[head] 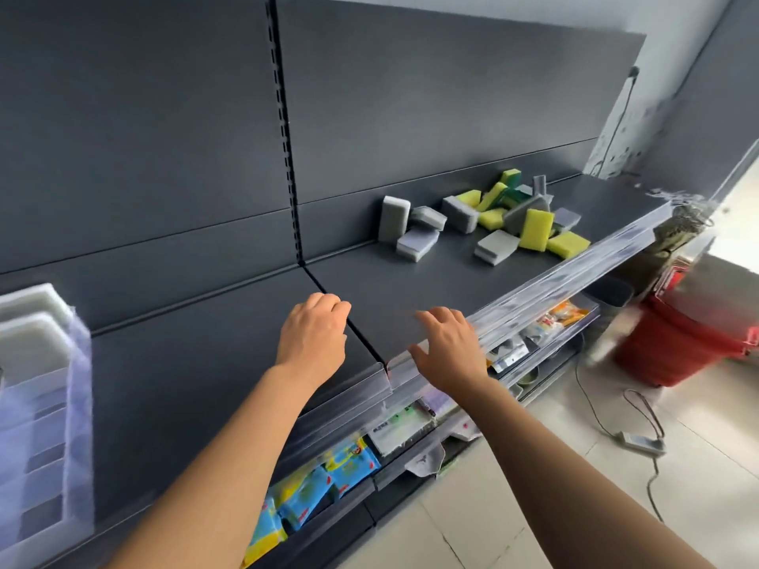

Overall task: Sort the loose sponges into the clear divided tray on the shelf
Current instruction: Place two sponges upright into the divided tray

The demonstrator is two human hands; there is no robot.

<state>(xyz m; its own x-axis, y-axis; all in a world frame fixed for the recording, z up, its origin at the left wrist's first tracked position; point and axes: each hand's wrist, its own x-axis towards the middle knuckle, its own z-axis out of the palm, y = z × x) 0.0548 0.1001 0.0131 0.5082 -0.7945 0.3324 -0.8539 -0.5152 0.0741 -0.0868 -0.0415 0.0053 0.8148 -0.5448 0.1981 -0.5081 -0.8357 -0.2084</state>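
A loose pile of sponges lies on the dark shelf (pixel 230 355) at the far right: grey sponges (pixel 394 218) on the pile's left, yellow-and-green ones (pixel 536 230) on its right. The clear divided tray (pixel 80 404) stands at the shelf's left end, cut off by the frame's edge, with pale sponges in its far compartments. My left hand (pixel 314 334) hovers over the shelf's middle, fingers loosely curled, holding nothing. My right hand (pixel 447 347) is over the shelf's front edge with relaxed fingers, also holding nothing. Both hands are well short of the pile.
A clear price strip (pixel 575 277) runs along the shelf's front edge. Lower shelves hold packaged goods (pixel 349 466). On the tiled floor to the right stand a red basket (pixel 677 342) and a power strip (pixel 642 441) with trailing cables.
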